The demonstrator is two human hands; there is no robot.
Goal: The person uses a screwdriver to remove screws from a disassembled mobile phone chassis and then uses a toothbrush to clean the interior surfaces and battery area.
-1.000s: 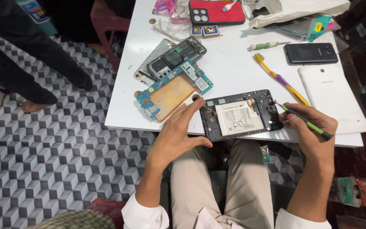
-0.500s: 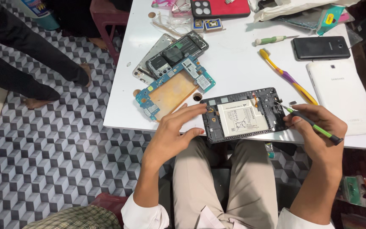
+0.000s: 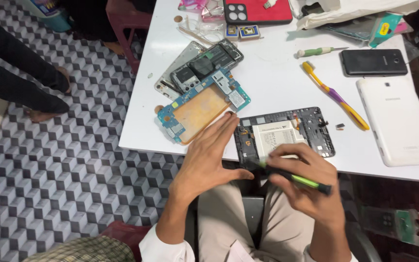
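Left hand: the left hand (image 3: pixel 209 157) lies flat, fingers together and stretched out, gripping nothing; its thumb and palm edge press the near left side of the opened tablet (image 3: pixel 283 136).
Right hand: the right hand (image 3: pixel 306 182) is closed around a green and black screwdriver (image 3: pixel 299 180), held low over the tablet's near edge.
Opened tablet: black, back cover off, a white battery showing in the middle; it lies at the worktop's near edge, between the two hands.
Step in hand: this looks like work inside the tablet with the screwdriver tip, the left hand steadying the frame.
Next move calls for: probably a steady tip on a small part; the tip itself is hidden by the fingers.
Beyond the left hand: a blue circuit board (image 3: pixel 202 106) and a stripped phone (image 3: pixel 204 65).
Beyond the right hand: a yellow and purple toothbrush (image 3: pixel 335 96), a white tablet cover (image 3: pixel 398 121), a black phone (image 3: pixel 374 62).
Surface: a white worktop (image 3: pixel 277 73).
Room: a floor (image 3: pixel 49 160) of grey cube-pattern tiles; another person's legs stand far left.
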